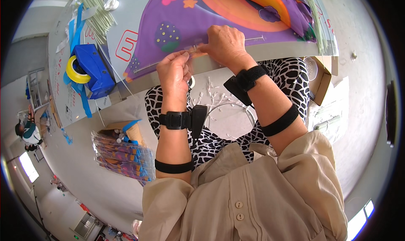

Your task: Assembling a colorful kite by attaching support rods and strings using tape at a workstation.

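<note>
A purple printed sheet [196,24] with an orange planet, stars and a heart lies across the board at the front. Along its near edge runs a thin pale rod [252,40]. My left hand [174,72] is closed, with thumb and fingertips pinched together just over that edge. Close on its right, my right hand [225,45] is bent over the edge with its fingers curled. Something small and whitish shows between the two sets of fingertips, too small to name. What each hand pinches is mostly hidden by the fingers.
A blue tape dispenser [95,70] with yellow tape stands left on the grey board [118,30]. Bundles of thin pale rods [95,17] lie at both sides. Bagged printed pieces [122,156] lie on the floor, and a cardboard box [322,78] stands right. Another person [31,129] is far left.
</note>
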`<state>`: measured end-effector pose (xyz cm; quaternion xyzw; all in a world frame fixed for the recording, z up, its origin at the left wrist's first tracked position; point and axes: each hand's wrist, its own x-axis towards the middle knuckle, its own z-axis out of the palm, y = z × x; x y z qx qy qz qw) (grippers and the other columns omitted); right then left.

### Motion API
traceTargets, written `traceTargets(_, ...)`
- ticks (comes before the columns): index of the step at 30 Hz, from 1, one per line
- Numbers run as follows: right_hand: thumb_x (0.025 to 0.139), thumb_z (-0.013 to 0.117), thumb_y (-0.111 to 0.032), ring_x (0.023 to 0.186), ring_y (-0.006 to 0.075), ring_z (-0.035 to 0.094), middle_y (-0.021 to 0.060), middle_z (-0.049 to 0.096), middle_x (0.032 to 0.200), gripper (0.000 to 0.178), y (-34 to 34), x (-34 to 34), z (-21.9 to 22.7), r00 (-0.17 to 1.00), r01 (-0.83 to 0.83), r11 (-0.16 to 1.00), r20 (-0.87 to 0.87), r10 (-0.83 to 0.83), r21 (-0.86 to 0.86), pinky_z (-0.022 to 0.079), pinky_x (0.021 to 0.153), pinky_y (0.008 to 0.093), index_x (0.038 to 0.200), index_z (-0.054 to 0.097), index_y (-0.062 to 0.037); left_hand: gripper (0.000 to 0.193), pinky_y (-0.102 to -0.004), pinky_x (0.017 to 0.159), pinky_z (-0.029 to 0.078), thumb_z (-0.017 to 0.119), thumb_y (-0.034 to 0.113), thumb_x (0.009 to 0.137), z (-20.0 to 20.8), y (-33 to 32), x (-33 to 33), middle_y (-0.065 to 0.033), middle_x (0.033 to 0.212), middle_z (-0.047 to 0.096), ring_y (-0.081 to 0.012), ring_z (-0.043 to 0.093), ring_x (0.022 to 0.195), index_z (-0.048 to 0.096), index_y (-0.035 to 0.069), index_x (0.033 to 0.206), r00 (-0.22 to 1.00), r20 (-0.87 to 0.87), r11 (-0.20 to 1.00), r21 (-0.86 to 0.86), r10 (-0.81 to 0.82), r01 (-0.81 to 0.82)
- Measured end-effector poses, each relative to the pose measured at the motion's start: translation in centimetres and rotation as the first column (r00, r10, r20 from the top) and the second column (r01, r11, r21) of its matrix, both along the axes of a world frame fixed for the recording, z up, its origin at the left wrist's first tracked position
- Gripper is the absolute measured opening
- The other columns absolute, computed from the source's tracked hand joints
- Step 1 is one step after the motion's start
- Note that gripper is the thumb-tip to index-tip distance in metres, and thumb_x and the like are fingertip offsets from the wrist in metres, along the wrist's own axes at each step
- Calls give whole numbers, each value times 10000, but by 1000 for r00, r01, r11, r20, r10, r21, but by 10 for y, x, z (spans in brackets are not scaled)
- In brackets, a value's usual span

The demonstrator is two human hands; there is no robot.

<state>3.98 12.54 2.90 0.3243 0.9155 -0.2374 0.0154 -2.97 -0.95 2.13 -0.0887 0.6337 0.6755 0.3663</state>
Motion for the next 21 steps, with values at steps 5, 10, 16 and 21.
traceTargets(5, 687, 745, -474, 759, 346, 654, 153, 668, 772, 445, -1, -1, -1, 1000, -6, 1000, -12, 6, 5, 511, 663, 434, 810, 676, -52, 73, -211, 364, 213, 600, -5, 814, -4, -1, -2, 1, 607, 520, -21, 330, 406, 602, -64, 856, 999, -44, 999, -32, -13, 12)
traceTargets(10, 694, 744, -468, 755, 340, 655, 146, 669, 769, 434, 0, 0, -2, 1000, -5, 1000, -16, 5, 23, 510, 659, 432, 808, 675, -55, 59, -212, 365, 214, 603, -6, 811, 0, 4, -2, 9, 589, 507, -21, 328, 407, 611, -58, 839, 997, -77, 999, -49, -11, 7)
traceTargets(16, 693, 742, -475, 764, 335, 654, 142, 669, 769, 442, 0, 0, -2, 1000, -11, 1000, -2, 11, 13, 509, 662, 432, 808, 674, -53, 54, -214, 364, 213, 605, -11, 806, -1, 5, -3, 9, 584, 506, -24, 334, 409, 617, -59, 827, 996, -87, 997, -72, -8, 1)
traceTargets(21, 666, 745, -513, 749, 333, 653, 144, 668, 760, 483, 1, 0, -3, 999, -9, 1000, -34, 9, 2, 510, 660, 430, 793, 673, -52, 56, -215, 358, 218, 606, -16, 799, -5, 5, -5, -12, 597, 536, -26, 352, 410, 617, -64, 825, 995, -97, 998, -67, -9, 2)
